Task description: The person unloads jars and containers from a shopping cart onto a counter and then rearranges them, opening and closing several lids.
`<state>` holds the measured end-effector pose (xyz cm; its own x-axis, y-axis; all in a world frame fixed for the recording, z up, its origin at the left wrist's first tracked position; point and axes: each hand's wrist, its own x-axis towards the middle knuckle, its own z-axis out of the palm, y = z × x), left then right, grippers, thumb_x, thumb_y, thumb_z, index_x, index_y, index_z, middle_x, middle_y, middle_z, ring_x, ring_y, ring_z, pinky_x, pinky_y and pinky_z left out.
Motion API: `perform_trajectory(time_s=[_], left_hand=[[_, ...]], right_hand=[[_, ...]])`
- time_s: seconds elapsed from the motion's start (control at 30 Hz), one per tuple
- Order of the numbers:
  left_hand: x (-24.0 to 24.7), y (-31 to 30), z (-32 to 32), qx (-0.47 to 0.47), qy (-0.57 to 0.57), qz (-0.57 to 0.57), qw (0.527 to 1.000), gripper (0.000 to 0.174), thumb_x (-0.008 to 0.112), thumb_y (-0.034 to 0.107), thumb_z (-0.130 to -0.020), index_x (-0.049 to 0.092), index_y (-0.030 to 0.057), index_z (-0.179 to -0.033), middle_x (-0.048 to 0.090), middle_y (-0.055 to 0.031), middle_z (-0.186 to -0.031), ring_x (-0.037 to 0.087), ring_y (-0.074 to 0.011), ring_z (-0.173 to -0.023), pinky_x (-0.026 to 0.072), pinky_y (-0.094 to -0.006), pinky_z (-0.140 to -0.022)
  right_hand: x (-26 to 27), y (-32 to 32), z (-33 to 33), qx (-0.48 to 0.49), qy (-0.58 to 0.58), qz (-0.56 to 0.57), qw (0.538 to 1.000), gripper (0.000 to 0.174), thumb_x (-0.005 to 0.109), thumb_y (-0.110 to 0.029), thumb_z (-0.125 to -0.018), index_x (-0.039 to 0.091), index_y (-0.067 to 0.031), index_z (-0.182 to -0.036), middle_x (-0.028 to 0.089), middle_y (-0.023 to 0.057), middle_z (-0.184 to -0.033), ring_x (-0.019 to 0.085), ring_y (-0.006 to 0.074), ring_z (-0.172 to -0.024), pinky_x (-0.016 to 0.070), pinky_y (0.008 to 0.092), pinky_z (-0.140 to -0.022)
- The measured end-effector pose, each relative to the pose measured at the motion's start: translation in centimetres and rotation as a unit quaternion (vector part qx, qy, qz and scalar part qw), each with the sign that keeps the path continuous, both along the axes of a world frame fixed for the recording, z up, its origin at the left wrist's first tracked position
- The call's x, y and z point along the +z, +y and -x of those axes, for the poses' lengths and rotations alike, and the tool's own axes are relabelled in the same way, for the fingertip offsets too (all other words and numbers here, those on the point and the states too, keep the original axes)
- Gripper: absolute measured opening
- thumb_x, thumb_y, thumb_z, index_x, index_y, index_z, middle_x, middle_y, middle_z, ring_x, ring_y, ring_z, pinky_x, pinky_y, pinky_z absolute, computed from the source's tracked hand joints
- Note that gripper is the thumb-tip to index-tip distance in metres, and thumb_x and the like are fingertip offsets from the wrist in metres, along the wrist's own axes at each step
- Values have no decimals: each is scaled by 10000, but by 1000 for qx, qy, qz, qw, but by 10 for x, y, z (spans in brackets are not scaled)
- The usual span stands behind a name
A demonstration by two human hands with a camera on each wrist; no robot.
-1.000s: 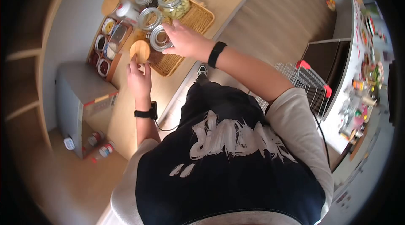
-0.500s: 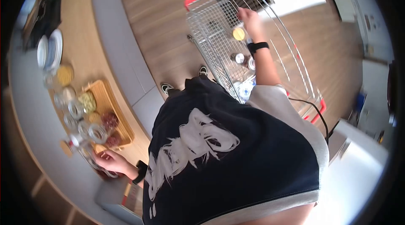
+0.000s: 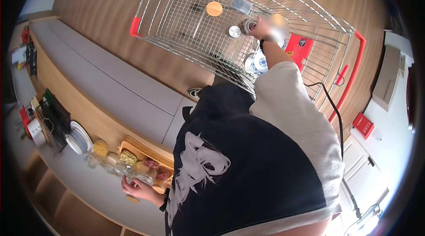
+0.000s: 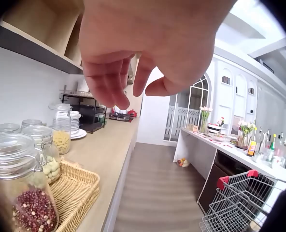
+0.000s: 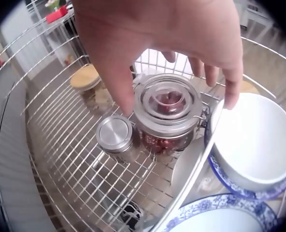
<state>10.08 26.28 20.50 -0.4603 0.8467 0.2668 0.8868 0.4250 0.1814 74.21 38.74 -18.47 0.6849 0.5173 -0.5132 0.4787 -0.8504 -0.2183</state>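
Observation:
My right hand (image 5: 167,34) reaches over a clip-top glass jar (image 5: 167,123) with dark red contents, standing in the wire shopping cart (image 3: 195,28). Its thumb is close beside the lid's left edge, and the other fingers spread past the far and right sides, one fingertip at the rim of a white bowl (image 5: 259,140). My left hand (image 3: 142,190) hovers near the counter jars with fingers loosely bent, holding nothing. Below it in the left wrist view, a clip-top jar of red beans (image 4: 34,212) stands beside a wicker tray (image 4: 87,188).
Around the cart jar are a metal-lidded jar (image 5: 115,135), a wooden-lidded jar (image 5: 87,82), a blue-patterned plate (image 5: 220,212) and a red box (image 3: 301,48). More glass jars (image 4: 46,145), stacked plates (image 4: 75,128) and a black rack (image 4: 87,113) line the counter.
The body turned from the counter to the cart. My right hand left a glass jar on the counter and came over the cart jar. The left hand moved off a wooden lid.

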Motion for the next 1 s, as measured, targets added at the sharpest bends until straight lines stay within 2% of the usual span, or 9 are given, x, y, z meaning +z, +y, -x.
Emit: perform_trajectory(time_s=[0.1,0.17,0.3,0.43,0.47,0.57,0.77,0.83,1.0], left_hand=[[3,1,2,-11,-11,16,1000,327,514,65,-890,633,34,-1193,525,-141,-1216,568,-233,-786,483,-364,-634],[8,3,-3,6,-12,21,1000,321,517,71,-886,631,20,-1181,535,-147,-1214,572,-239,-778,484,-360,-625],[5,-7,-13,-23,18,40,999,302,517,56,-890,636,0,-1162,565,-145,-1166,563,-221,-752,478,-345,-606],[4,-12,-13,-40,47,74,995,285,521,22,-888,644,-3,-1145,594,-134,-1104,541,-191,-674,458,-318,-569],[-1,-14,-7,-52,31,58,997,285,524,9,-884,642,-6,-1143,602,-132,-1086,523,-183,-628,447,-308,-553],[1,-8,-24,-32,1,62,998,284,523,7,-882,641,-12,-1139,597,-131,-1084,517,-182,-617,449,-310,-555],[-17,-9,2,-41,-16,44,998,301,505,-18,-876,632,-15,-1149,586,-135,-1060,538,-190,-650,452,-308,-559],[-21,-5,0,-65,-43,12,997,299,502,-13,-882,629,-15,-1152,587,-139,-1071,558,-197,-679,458,-303,-563],[-36,-9,10,-53,-74,-18,996,268,509,-2,-882,641,-15,-1115,609,-144,-1116,600,-199,-741,475,-282,-572]], right_hand=[[6,10,15,60,-11,71,996,716,652,-295,-879,318,-227,-1509,424,124,-1459,378,342,-1389,383,583,-1053],[6,15,15,217,-115,145,958,586,523,-213,-957,329,-228,-1510,429,114,-1458,393,334,-1378,354,582,-1073],[-40,18,7,251,-146,135,947,609,513,-140,-949,299,-222,-1514,411,186,-1450,437,351,-1339,331,580,-1096],[-21,25,-5,295,-81,139,942,823,771,-212,-788,331,-222,-1483,435,203,-1404,479,385,-1291,355,521,-1111],[-24,25,-9,291,-76,123,946,977,881,-226,-645,344,-211,-1461,420,217,-1407,483,415,-1278,407,537,-1071],[9,27,0,216,-38,86,972,768,792,-184,-730,402,-156,-1390,427,259,-1342,508,435,-1237,475,495,-1008],[24,12,-17,191,-31,-59,979,987,890,-228,-569,369,-75,-1394,409,310,-1349,523,503,-1152,484,495,-981],[37,10,-20,200,-42,-119,972,942,872,-250,-579,407,-108,-1386,474,274,-1274,525,476,-1161,476,496,-992],[124,16,-3,155,-45,-188,969,970,899,-360,-500,499,39,-1288,602,266,-1188,578,396,-1116,483,419,-980]])
